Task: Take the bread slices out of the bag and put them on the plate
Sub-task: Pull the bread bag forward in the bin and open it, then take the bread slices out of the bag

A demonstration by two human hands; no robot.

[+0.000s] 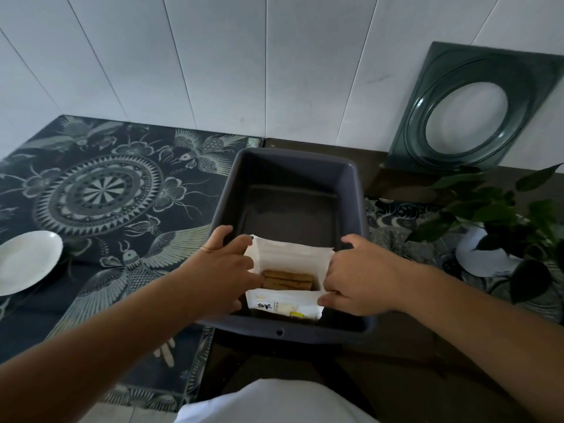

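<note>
Where the two hands meet at the lower middle of the frame, a white bag [285, 280] stands upright with its mouth pulled open, and brown bread slices [288, 279] show down inside it, stacked on edge. The bag sits in the near end of a dark grey plastic tub [293, 166], close against the tub's near wall; the tub's far half shows only its bare floor. The bag's near face carries a printed label with dark characters and a small yellow patch.

The left hand [225, 264] grips the bag's left edge, fingers curled over the rim and pinching the paper, with the thumb lying along the tub's left wall. A thin band circles the left wrist. The right hand [363, 276] holds the bag's right edge in the same way, fingers bent and closed on the material, thumb low by the near corner. Between them the mouth of the bag is stretched into a rough rectangle.

At the left edge of the frame a white plate [26, 262] lies on a dark patterned cloth [100, 190], well apart from the tub, with nothing on it. To the right of the tub stands a potted plant [500, 215] with green leaves in a white pot. In the upper right a dark green square panel [476, 108] with a round opening leans against the white panelled wall [213, 56].
</note>
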